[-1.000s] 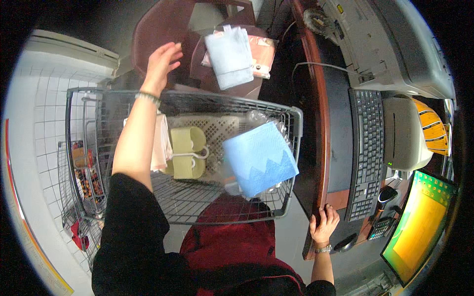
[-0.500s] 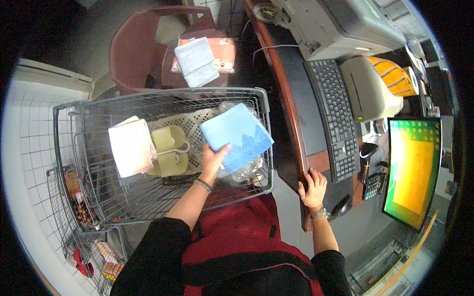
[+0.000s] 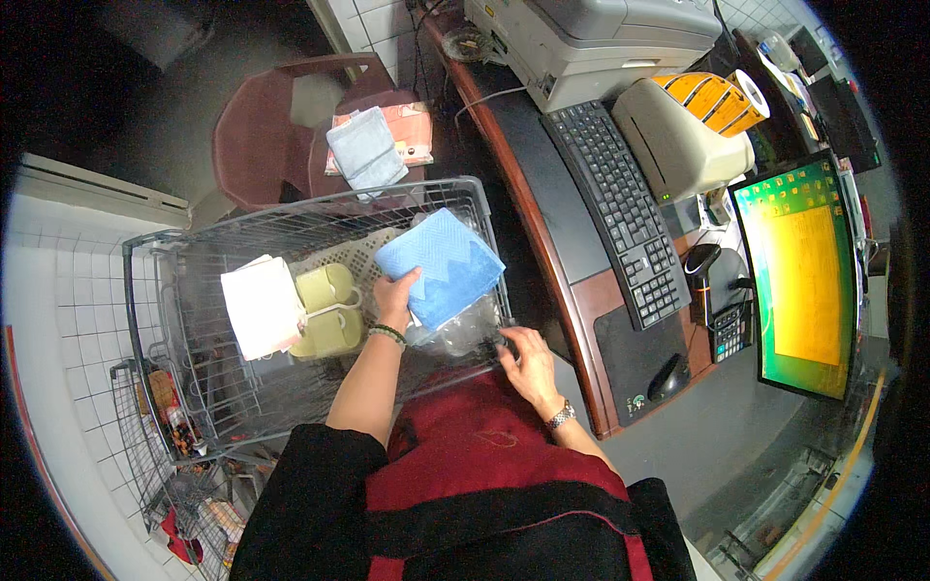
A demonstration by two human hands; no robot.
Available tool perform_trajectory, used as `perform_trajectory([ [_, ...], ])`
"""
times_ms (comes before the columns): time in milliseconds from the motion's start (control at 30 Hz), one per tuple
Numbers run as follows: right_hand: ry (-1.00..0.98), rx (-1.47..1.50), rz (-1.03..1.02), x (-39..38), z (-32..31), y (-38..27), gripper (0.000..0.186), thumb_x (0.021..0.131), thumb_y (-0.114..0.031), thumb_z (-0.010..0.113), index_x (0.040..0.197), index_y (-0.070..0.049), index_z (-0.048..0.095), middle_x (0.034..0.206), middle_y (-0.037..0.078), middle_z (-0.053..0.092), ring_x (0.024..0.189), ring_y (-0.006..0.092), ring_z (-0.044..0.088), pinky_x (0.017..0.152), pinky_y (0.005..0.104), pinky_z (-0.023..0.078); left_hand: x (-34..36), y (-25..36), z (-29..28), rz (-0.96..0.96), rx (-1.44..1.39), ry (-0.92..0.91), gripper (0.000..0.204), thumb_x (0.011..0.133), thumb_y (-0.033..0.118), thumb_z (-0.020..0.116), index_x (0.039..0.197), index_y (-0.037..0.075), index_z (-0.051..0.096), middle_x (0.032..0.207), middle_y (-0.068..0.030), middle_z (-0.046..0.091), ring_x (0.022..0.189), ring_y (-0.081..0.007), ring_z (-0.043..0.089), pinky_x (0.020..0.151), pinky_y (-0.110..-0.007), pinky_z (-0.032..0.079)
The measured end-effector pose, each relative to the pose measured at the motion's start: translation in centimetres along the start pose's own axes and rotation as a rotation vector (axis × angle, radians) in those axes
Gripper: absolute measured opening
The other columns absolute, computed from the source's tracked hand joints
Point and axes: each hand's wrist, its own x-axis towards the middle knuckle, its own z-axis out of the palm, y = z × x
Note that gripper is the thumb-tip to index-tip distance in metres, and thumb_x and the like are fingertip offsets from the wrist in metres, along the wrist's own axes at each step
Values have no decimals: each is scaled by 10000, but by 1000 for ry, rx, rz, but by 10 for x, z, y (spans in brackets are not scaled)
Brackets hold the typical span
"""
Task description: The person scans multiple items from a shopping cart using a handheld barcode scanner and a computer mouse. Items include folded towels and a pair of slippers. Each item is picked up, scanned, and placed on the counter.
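Standing: wire cart (image 3: pixel 194 368) beside desk (image 3: pixel 572 290)

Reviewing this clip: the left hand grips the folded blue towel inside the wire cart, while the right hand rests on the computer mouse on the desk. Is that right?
Not quite. The head view shows the right hand on the near rim of the wire cart, not on the computer mouse, which lies untouched on the desk. The rest holds: the left hand grips the folded blue towel inside the cart.

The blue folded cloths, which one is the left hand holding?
The brighter blue cloth in the wire cart, gripped by the left hand. The paler grey-blue one lies untouched on the maroon chair.
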Motion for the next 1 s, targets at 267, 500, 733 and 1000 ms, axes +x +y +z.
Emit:
perform_trajectory([
  [267,-302,1476,805,39,-14,-16,902,860,-687,425,1414,6,265,1264,212,526,1036,300,615,869,381,518,-87,74,11,709,325,-539,242,677,15,678,884,-19,555,1203,-173,573,1015,-260,601,810,-338,493],
  [500,77,2066,485,64,-67,-2,716,876,-508,588,1320,21,399,1295,205,506,1160,323,533,978,470,454,-142,103,57,1665,968,-1275,171,661,27,637,780,28,514,1326,-148,523,1271,-310,466,1029,-443,408],
  [733,446,1664,573,54,-86,61,356,899,-294,628,1132,-31,570,1079,89,624,965,206,622,850,366,528,-141,37,129,1133,892,-1282,505,795,239,684,1204,2,508,1409,-205,405,1319,-347,379,1074,-453,336],
  [1000,623,1614,664,20,-72,92,305,962,-268,541,1145,-26,576,1098,72,617,987,199,586,917,349,459,-155,-18,192,979,944,-873,658,748,351,746,1210,-51,504,1256,-220,517,1121,-385,493,955,-442,409],
])
